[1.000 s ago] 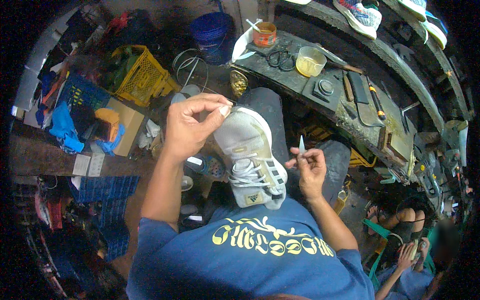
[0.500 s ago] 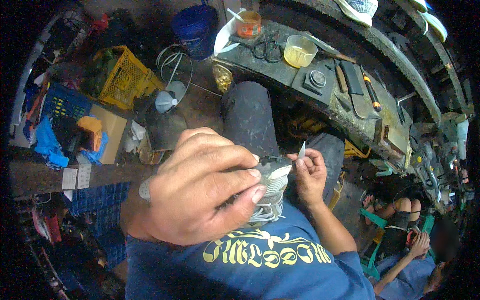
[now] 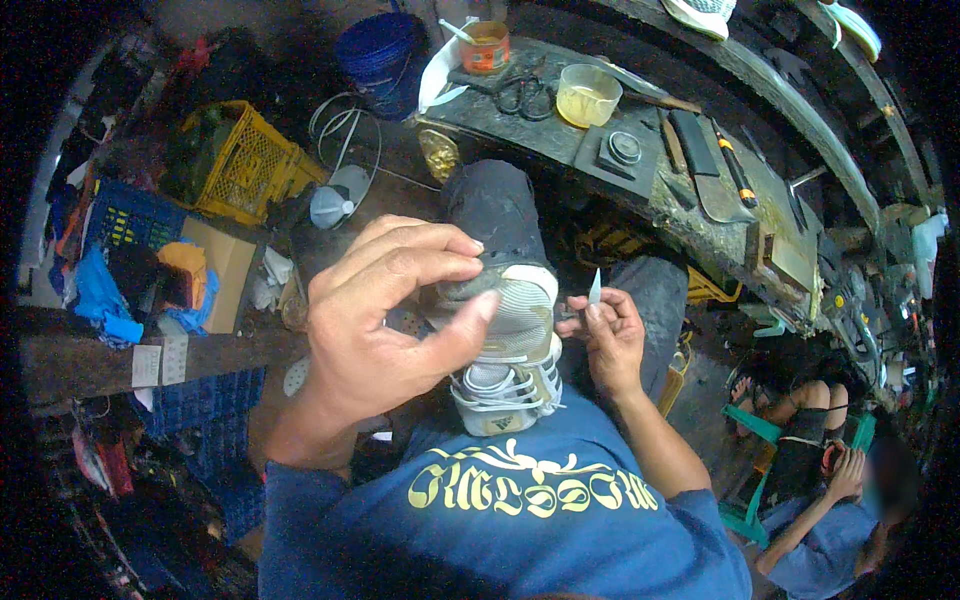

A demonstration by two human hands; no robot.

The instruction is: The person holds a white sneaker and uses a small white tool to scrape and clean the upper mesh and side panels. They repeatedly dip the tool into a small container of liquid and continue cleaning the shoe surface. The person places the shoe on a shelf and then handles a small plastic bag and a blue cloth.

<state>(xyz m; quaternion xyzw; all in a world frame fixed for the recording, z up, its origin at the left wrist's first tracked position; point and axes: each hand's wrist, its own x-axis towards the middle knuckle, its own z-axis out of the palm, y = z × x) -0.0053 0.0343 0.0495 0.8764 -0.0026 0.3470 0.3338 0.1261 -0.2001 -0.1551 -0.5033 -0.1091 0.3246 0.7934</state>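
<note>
A grey-white lace-up sneaker point(image 3: 525, 320) rests in my lap, toe pointing away from me, with a dark strip along the left of its toe. My left hand point(image 3: 385, 320) is open over the shoe's left side, fingers curved and apart; its fingertips are at the dark strip, and whether they touch it is unclear. At the shoe's right, my right hand point(image 3: 612, 340) is closed on a small pointed pale blade point(image 3: 595, 288), tip upward.
A cluttered bench point(image 3: 677, 238) bears scissors, knives, a tin and a plastic tub point(image 3: 588, 95). Yellow crate point(image 3: 240, 160), blue bucket point(image 3: 375, 65) and piled items lie left. Sneakers sit on shelves at top right. Another person point(image 3: 830, 500) works seated at lower right.
Since half a second ago my left hand has lifted and spread its fingers, uncovering more of the shoe. My right hand still has the blade, shifted slightly left and up.
</note>
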